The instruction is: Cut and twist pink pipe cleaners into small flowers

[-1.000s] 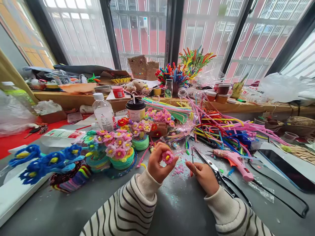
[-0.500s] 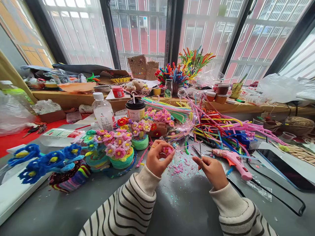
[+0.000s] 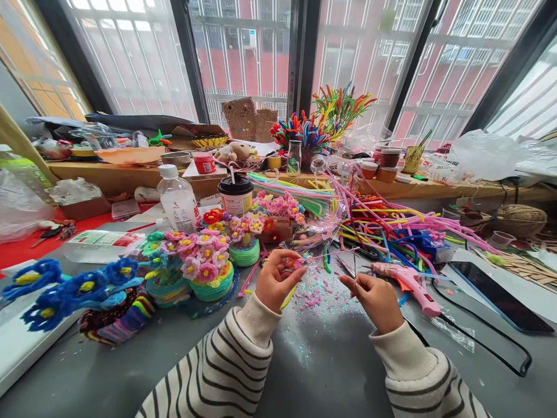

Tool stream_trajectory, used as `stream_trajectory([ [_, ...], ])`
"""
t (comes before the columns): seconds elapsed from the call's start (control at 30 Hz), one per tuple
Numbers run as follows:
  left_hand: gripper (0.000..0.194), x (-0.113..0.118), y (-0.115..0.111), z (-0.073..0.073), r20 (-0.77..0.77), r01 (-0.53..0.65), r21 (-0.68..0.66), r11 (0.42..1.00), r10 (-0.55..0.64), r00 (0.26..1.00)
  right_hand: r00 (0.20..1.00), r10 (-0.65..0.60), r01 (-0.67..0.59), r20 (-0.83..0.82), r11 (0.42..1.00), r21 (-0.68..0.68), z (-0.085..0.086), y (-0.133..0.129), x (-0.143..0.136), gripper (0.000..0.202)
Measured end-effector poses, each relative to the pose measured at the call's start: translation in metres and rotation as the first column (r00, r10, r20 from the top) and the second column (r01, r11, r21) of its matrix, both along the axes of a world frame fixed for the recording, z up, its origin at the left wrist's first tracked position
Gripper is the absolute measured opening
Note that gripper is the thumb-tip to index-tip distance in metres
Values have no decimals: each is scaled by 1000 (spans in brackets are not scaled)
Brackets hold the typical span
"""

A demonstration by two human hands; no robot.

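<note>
My left hand (image 3: 276, 281) is closed round a small pink fuzzy-wire flower (image 3: 295, 263), partly hidden by the fingers. From it a thin pink pipe cleaner (image 3: 328, 254) stretches right, towards the metal blades in my other hand. My right hand (image 3: 376, 299) grips slim metal scissors (image 3: 355, 268) with the points upward; their handles are hidden in the fingers. The blades are at the strand's far end, though I cannot tell whether they touch it. Pink fluff clippings (image 3: 314, 299) and glitter lie on the grey table (image 3: 322, 371) between my hands.
A pink glue gun (image 3: 411, 284) with a black cord lies right of my right hand, near a phone (image 3: 496, 296). Pipe cleaners (image 3: 391, 217) pile up behind. Pink flower pots (image 3: 211, 284), blue flowers (image 3: 87, 290), a bottle (image 3: 177, 200) and a lidded cup (image 3: 235, 197) stand left.
The view has shifted slightly. My left fingers have straightened somewhat over the flower and more of its pink fuzz is covered. My right hand still grips the scissors.
</note>
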State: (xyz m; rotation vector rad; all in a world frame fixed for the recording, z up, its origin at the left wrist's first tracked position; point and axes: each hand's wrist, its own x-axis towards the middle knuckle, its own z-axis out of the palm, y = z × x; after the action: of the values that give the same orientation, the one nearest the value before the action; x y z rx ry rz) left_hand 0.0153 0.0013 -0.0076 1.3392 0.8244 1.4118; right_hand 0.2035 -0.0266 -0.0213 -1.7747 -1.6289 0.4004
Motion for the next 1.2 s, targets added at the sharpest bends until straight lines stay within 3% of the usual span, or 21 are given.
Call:
stream_trajectory([
  [0.23, 18, 1, -3, 4, 31, 16, -101, 995, -13, 999, 1000, -11, 11, -5, 999, 37, -2, 0, 0, 55],
  [0.43, 20, 0, -2, 5, -57, -8, -198, 980, -3, 998, 1000, -11, 12, -29, 1000, 22, -2, 2, 2, 55],
  [0.53, 23, -1, 2, 3, 50, 48, -333, 942, -34, 998, 997, 15, -14, -76, 1000, 14, -2, 1, 1, 58],
  [0.7, 23, -3, 6, 2, 238, 108, -480, 871, 11, 971, 989, 96, -96, -114, 995, 1, -3, 1, -4, 67],
  [0.83, 17, -3, 6, 3, 342, 206, -554, 806, -5, 940, 976, 206, -209, 76, 978, 26, -9, -3, -16, 59],
  [0.93, 16, -2, 4, 3, 365, 294, -581, 759, -80, 927, 950, 207, -227, 236, 972, 64, -16, -5, -25, 53],
  [1.2, 26, -1, 3, 0, 299, 368, -593, 716, -229, 926, 908, 248, -285, 338, 957, 61, -22, -6, -27, 50],
])
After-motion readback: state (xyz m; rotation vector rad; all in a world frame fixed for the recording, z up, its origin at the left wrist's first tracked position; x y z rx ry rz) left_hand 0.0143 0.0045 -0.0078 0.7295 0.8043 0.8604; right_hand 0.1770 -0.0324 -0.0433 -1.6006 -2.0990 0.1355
